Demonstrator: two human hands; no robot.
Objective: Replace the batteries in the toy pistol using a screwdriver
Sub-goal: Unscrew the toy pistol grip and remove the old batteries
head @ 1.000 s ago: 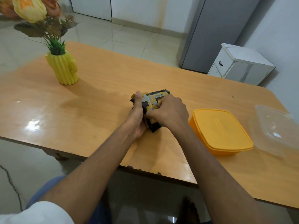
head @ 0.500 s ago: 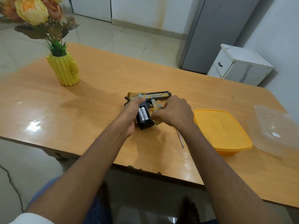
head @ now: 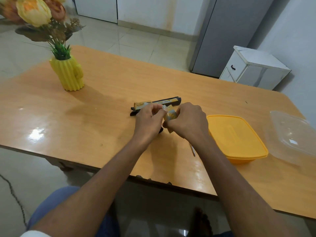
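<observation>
Nearest the viewer, two bare forearms reach up from 6 o'clock over the near edge of the wooden table (head: pixel 106 100). A thin metal screwdriver (head: pixel 193 150) lies flat on the wood at about 5 o'clock of the hands, partly hidden by the right wrist.

The left hand (head: pixel 148 119) and the right hand (head: pixel 188 121) meet over the toy pistol (head: pixel 159 103), both with fingers curled round its grip. The left fingers wrap the grip from 9 o'clock; the right fingers (head: pixel 177 111) and thumb pinch its yellow side at 3 o'clock, so only a sliver of grip shows between the two hands. The barrel pokes out beyond the knuckles at 12 o'clock, lying roughly crosswise.

At 3 o'clock of the hands sits a closed yellow container (head: pixel 239 139), and further right a clear plastic lid (head: pixel 294 135). Far off at 10 o'clock stands a yellow cactus-shaped vase (head: pixel 70 74) with flowers.
</observation>
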